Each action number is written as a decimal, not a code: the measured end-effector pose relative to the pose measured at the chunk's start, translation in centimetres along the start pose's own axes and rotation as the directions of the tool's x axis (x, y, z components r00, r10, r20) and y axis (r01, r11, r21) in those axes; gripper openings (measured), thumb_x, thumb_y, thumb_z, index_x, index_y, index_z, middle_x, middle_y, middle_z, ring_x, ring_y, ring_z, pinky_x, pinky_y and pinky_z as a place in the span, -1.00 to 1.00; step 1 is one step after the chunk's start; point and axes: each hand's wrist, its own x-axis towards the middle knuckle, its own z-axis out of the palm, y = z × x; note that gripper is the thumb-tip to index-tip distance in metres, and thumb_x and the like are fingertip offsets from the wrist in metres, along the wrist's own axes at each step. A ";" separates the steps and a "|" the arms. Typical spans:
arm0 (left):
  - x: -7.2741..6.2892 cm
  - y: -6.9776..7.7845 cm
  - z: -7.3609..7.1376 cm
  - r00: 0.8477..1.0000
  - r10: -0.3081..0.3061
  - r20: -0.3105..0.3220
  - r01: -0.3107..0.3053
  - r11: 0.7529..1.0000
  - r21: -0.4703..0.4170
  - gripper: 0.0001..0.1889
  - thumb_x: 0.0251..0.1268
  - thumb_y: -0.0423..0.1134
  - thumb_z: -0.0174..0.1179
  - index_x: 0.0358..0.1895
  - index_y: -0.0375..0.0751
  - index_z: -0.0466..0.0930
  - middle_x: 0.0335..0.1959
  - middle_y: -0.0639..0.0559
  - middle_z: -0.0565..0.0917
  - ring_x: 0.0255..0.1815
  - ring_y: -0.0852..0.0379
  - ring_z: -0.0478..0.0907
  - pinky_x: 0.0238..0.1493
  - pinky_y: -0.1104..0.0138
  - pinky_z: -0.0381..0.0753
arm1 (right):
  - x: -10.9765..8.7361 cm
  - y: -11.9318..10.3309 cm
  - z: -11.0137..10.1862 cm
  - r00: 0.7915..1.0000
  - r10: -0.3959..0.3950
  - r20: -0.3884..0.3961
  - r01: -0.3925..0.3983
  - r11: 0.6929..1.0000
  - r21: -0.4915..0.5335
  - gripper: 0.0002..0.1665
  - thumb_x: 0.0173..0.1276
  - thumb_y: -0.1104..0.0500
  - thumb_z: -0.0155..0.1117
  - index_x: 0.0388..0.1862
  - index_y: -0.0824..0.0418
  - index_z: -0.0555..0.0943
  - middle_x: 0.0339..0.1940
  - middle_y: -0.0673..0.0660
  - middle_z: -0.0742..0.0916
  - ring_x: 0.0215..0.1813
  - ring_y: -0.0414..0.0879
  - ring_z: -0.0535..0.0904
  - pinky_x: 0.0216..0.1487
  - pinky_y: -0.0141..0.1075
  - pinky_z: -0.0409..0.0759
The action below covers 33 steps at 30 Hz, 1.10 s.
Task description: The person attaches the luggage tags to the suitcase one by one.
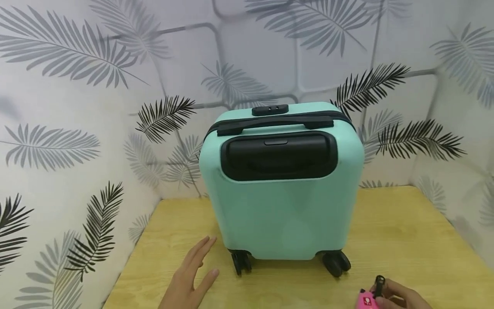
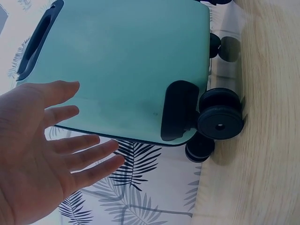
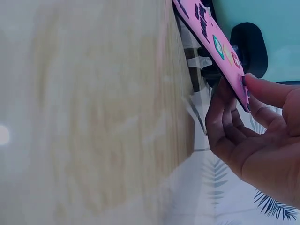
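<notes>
A mint-green suitcase (image 1: 285,219) stands upright on its black wheels (image 1: 336,262), its black top handle (image 1: 275,122) and dark recessed panel facing me. My left hand (image 1: 187,279) hovers near its lower left side, fingers spread and holding nothing; the left wrist view shows the palm and loosely straight fingers in front of the shell. At the lower right, my right hand (image 1: 401,296) pinches a pink luggage tag (image 3: 220,51) between thumb and fingers. Dark lettering and small coloured patches mark the tag's face, and a black strap (image 1: 379,286) sticks up from its end.
The suitcase rests on a yellowish wood-grain table (image 1: 401,231). Behind and to the left rises a pale wall covering (image 1: 254,51) printed with grey and black leaves. A small black combination lock (image 1: 270,110) sits on the suitcase's top.
</notes>
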 end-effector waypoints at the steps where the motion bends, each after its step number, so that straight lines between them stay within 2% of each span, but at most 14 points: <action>1: -0.1 0.1 0.0 1.000 -0.005 0.003 0.005 1.000 0.003 -0.28 0.53 -0.17 0.26 0.64 0.25 0.18 0.55 -0.10 0.36 0.43 -0.18 0.46 0.10 0.10 0.70 | -0.3 -0.4 0.2 1.000 0.021 -0.022 -0.022 1.000 -0.017 -0.57 0.68 0.08 0.06 0.13 0.49 0.48 -0.06 0.17 0.68 0.01 0.05 0.69 -0.10 -0.09 0.67; 3: -0.2 0.4 -0.2 1.000 -0.021 0.011 0.021 1.000 0.005 -0.28 0.53 -0.16 0.26 0.64 0.27 0.17 0.56 -0.09 0.35 0.44 -0.18 0.46 0.10 0.05 0.69 | -0.8 -0.9 0.6 0.998 0.051 -0.044 -0.051 0.999 -0.006 -0.57 0.69 0.08 0.05 0.16 0.49 0.45 0.02 0.21 0.66 0.07 0.12 0.67 -0.07 -0.08 0.68; 5: 0.0 0.5 -0.3 1.000 -0.029 0.007 0.029 1.000 0.000 -0.28 0.54 -0.16 0.25 0.64 0.29 0.16 0.57 -0.07 0.33 0.44 -0.17 0.46 0.12 0.01 0.68 | -0.7 -1.8 0.5 0.997 0.057 -0.051 -0.056 0.998 0.016 -0.61 0.69 0.09 0.06 0.16 0.44 0.44 0.10 0.22 0.63 0.11 0.11 0.65 -0.06 -0.09 0.68; 8: 0.2 0.7 -0.6 1.000 -0.030 0.002 0.030 1.000 0.001 -0.27 0.53 -0.18 0.26 0.64 0.28 0.16 0.57 -0.06 0.33 0.45 -0.15 0.44 0.12 -0.02 0.67 | -0.8 -2.5 0.6 1.000 0.010 -0.004 -0.009 0.994 0.104 -0.58 0.69 0.16 0.04 0.28 0.49 0.39 0.20 0.24 0.60 0.16 0.03 0.60 0.03 -0.07 0.69; 9: 0.2 0.8 -0.7 1.000 -0.028 0.001 0.028 1.000 0.003 -0.27 0.53 -0.19 0.26 0.64 0.27 0.16 0.58 -0.05 0.32 0.46 -0.14 0.44 0.13 -0.02 0.67 | -0.9 -2.6 0.7 1.000 -0.010 0.001 0.010 0.994 0.111 -0.58 0.69 0.17 0.04 0.29 0.49 0.39 0.21 0.19 0.61 0.17 -0.05 0.60 0.07 -0.14 0.68; 12: 0.3 1.0 -0.8 1.000 -0.021 0.004 0.021 1.000 0.010 -0.27 0.54 -0.19 0.25 0.65 0.26 0.15 0.59 -0.03 0.30 0.49 -0.12 0.40 0.13 0.00 0.66 | -1.1 -2.6 1.0 0.996 -0.091 -0.004 0.091 0.995 0.051 -0.58 0.70 0.20 0.02 0.32 0.49 0.42 0.18 0.13 0.66 0.17 -0.27 0.61 0.12 -0.35 0.62; 15: 0.3 1.1 -0.6 1.000 -0.025 0.017 0.025 1.000 0.010 -0.28 0.55 -0.17 0.23 0.65 0.26 0.14 0.59 -0.01 0.30 0.50 -0.10 0.39 0.14 0.02 0.66 | -1.4 -2.4 1.2 0.993 -0.110 -0.034 0.109 0.993 -0.040 -0.59 0.70 0.19 0.01 0.31 0.48 0.46 0.17 0.11 0.67 0.15 -0.43 0.57 0.10 -0.51 0.51; 19: -0.1 1.2 -0.5 0.998 -0.046 0.040 0.046 0.999 -0.002 -0.29 0.55 -0.15 0.23 0.65 0.27 0.15 0.58 -0.05 0.32 0.45 -0.11 0.44 0.13 0.00 0.67 | -1.7 -1.8 1.7 0.998 -0.038 -0.051 0.037 0.999 -0.010 -0.54 0.69 0.14 0.05 0.34 0.45 0.47 0.22 0.09 0.64 0.14 -0.48 0.53 0.10 -0.48 0.52; 23: -0.3 1.2 -0.5 0.998 -0.054 0.044 0.055 0.998 -0.005 -0.29 0.55 -0.16 0.24 0.64 0.25 0.16 0.56 -0.09 0.34 0.39 -0.13 0.49 0.12 -0.03 0.67 | -1.5 -1.5 2.0 0.995 -0.054 -0.079 0.055 0.998 0.012 -0.61 0.66 0.15 0.11 0.27 0.39 0.55 0.17 -0.01 0.67 0.10 -0.44 0.53 0.07 -0.45 0.52; 25: -0.3 1.2 -0.5 0.998 -0.055 0.041 0.055 0.998 -0.002 -0.29 0.55 -0.16 0.24 0.64 0.26 0.16 0.56 -0.10 0.34 0.38 -0.12 0.50 0.12 -0.03 0.67 | -1.5 -1.5 2.0 0.995 -0.081 -0.055 0.086 0.991 0.099 -0.67 0.66 0.21 0.08 0.26 0.32 0.57 0.14 -0.05 0.67 0.11 -0.34 0.53 0.09 -0.40 0.56; 27: -0.3 1.2 -0.5 0.998 -0.054 0.035 0.054 0.999 0.000 -0.28 0.55 -0.16 0.24 0.64 0.26 0.15 0.57 -0.08 0.34 0.38 -0.11 0.50 0.12 -0.03 0.67 | -1.4 -1.4 2.0 0.995 -0.099 -0.016 0.100 0.969 0.226 -0.69 0.67 0.25 0.02 0.24 0.20 0.61 0.14 -0.11 0.67 0.13 -0.27 0.54 0.12 -0.35 0.58; 30: -0.3 1.2 -0.5 0.998 -0.053 0.031 0.053 0.999 0.003 -0.28 0.55 -0.16 0.24 0.64 0.28 0.15 0.57 -0.06 0.33 0.38 -0.09 0.50 0.12 -0.02 0.68 | -1.2 -1.3 1.9 0.991 -0.120 0.051 0.087 0.900 0.427 -0.63 0.70 0.29 -0.08 0.17 0.02 0.65 0.14 -0.15 0.65 0.18 -0.26 0.55 0.18 -0.27 0.62; 33: -0.3 1.2 -0.5 0.998 -0.053 0.029 0.053 0.999 0.005 -0.28 0.55 -0.16 0.24 0.64 0.27 0.15 0.56 -0.07 0.34 0.37 -0.08 0.51 0.12 -0.02 0.68 | -1.1 -1.4 1.9 0.987 -0.132 0.087 0.066 0.844 0.532 -0.61 0.72 0.30 -0.14 0.09 -0.04 0.63 0.14 -0.17 0.63 0.21 -0.26 0.58 0.22 -0.22 0.62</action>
